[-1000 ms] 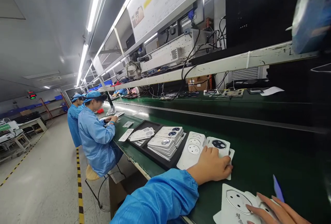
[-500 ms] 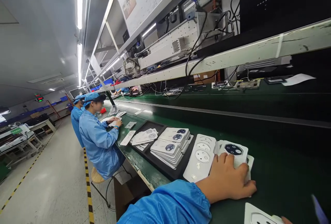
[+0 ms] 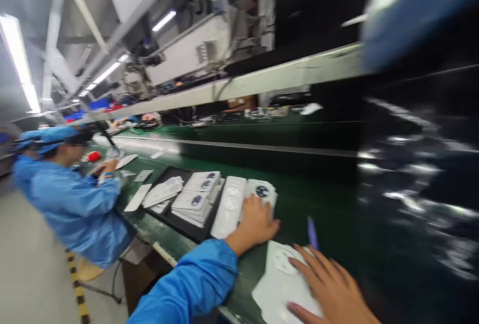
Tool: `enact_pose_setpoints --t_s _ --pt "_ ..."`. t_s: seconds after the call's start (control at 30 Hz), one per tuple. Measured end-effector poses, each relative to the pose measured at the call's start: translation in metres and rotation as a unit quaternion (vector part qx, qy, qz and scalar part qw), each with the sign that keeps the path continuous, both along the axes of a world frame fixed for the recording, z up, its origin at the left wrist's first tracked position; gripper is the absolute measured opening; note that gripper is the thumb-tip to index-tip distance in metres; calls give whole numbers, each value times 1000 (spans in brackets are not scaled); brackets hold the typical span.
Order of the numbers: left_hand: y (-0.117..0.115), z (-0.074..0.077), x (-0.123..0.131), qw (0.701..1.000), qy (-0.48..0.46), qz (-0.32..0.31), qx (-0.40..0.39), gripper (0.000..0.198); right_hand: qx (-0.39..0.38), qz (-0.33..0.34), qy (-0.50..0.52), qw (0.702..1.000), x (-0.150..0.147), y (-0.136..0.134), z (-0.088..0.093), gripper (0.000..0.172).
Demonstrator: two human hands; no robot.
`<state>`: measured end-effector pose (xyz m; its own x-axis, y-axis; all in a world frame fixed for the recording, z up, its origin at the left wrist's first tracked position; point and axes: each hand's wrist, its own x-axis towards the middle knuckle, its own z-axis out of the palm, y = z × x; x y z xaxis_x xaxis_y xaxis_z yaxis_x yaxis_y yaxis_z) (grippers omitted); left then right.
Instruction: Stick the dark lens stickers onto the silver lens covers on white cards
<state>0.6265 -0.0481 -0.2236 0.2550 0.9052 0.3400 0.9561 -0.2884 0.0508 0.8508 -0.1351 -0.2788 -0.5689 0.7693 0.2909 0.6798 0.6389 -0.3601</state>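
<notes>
The left arm reaches forward and to the right from the lower edge of the view, covered to the wrist in a blue sleeve (image 3: 194, 284). The left hand (image 3: 258, 219) lies palm down, back upward, fingers stretched forward and close together, the thumb tucked at its side. The right hand (image 3: 333, 289) enters from the lower right, bare, palm down, fingers spread and flat, pointing left. Both hands are blurred and lie near each other without touching.
</notes>
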Motion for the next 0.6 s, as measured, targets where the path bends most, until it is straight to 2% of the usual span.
enact_pose_setpoints --t_s 0.1,0.2,0.27,0.37,0.47,0.53,0.6 --pt "5 -6 0 999 -28 -14 -8 50 -114 -22 -66 991 -6 -7 46 75" --pt "3 -6 1 999 -35 -25 -7 48 -177 -30 -76 981 -5 -6 70 79" --pt "-2 -3 4 999 -36 -24 -3 45 -184 -21 -70 980 -1 -6 72 79" --pt "-10 1 7 999 -49 -12 4 41 -166 -11 -64 984 4 -9 61 83" --pt "-13 -1 8 997 -76 0 8 40 -133 -39 -53 989 5 -14 54 80" --pt "-13 -6 9 995 -96 4 7 41 -89 -66 -35 993 -1 -11 62 71" --pt "-13 -12 9 994 -110 2 3 45 -38 -75 -26 996 -17 8 82 65"
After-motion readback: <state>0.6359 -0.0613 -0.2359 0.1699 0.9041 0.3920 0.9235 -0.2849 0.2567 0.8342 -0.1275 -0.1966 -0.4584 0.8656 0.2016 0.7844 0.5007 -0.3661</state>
